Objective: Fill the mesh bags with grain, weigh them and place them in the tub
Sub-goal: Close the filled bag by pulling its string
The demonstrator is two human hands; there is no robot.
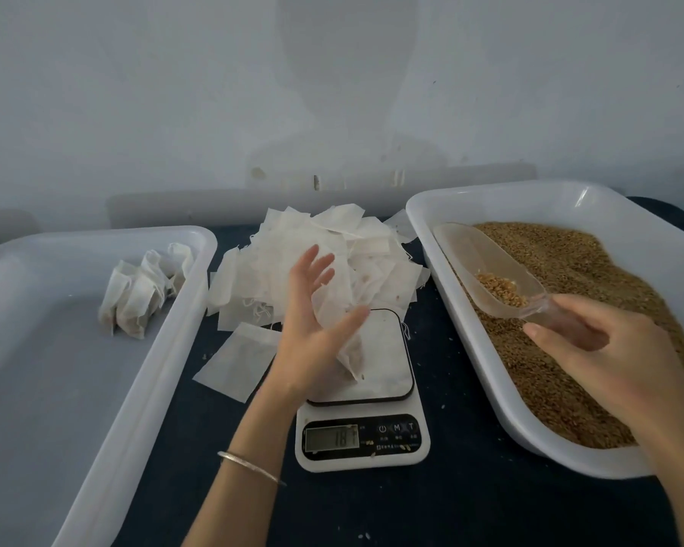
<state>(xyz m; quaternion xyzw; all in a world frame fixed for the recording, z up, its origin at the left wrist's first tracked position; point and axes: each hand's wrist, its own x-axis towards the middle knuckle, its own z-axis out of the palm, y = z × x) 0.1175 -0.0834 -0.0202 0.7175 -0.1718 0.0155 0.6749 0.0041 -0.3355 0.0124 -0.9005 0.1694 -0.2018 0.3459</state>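
My left hand [312,329] is over the scale [395,452] with its fingers spread. Its thumb pinches a white mesh bag [338,307] whose lower end rests on the scale platform. The display reads about 18.7. My right hand [613,361] grips the handle of a clear plastic scoop [478,254], which holds a little grain [500,290] above the right tub. That right tub [425,234] is full of brown grain [577,270]. In the white tub [95,373] on the left, several filled bags [143,296] lie together.
A heap of empty mesh bags [332,242] lies behind the scale on the dark tabletop [443,507]. One empty bag [237,361] lies flat between the left tub and the scale. A grey wall stands close behind the table.
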